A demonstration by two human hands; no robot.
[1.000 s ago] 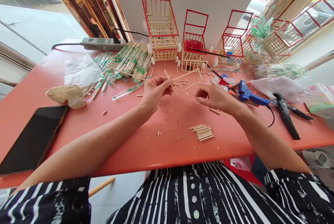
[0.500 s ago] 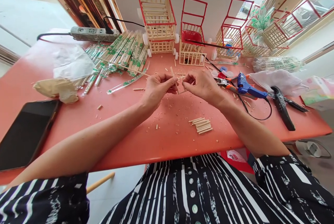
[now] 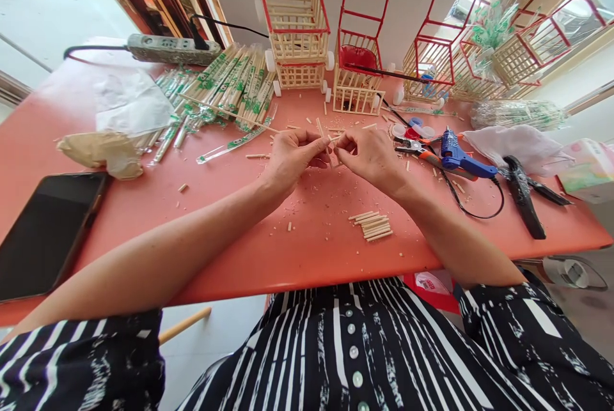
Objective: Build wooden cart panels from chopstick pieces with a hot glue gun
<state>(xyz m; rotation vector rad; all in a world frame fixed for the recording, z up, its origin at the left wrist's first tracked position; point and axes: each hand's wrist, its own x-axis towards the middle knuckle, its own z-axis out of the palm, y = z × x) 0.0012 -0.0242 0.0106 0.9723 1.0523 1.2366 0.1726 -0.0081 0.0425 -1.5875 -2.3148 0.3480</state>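
Over the middle of the orange table, my left hand point(image 3: 293, 160) pinches a thin wooden stick point(image 3: 320, 126) that points up and away between thumb and fingers. My right hand point(image 3: 370, 154) is close beside it, its thumb and fingers closed on a short stick piece whose end meets the left hand's stick. The fingers partly hide where the pieces touch. Nearer my body lies a small pile of short cut sticks point(image 3: 377, 227). Crumbs and stick bits are scattered around and under both hands.
Stick-built carts with red trim, one tall point(image 3: 298, 40), stand along the back. Wrapped chopsticks point(image 3: 235, 88), a power strip point(image 3: 167, 50) and a phone point(image 3: 50, 229) lie left. On the right are pliers point(image 3: 413, 147), a blue glue gun point(image 3: 460, 155) with its cord, and a black-handled tool point(image 3: 524, 200).
The view has tilted slightly, shifting the carts up and to the right in the picture. Both hands keep nearly the same pose and hold on the sticks.
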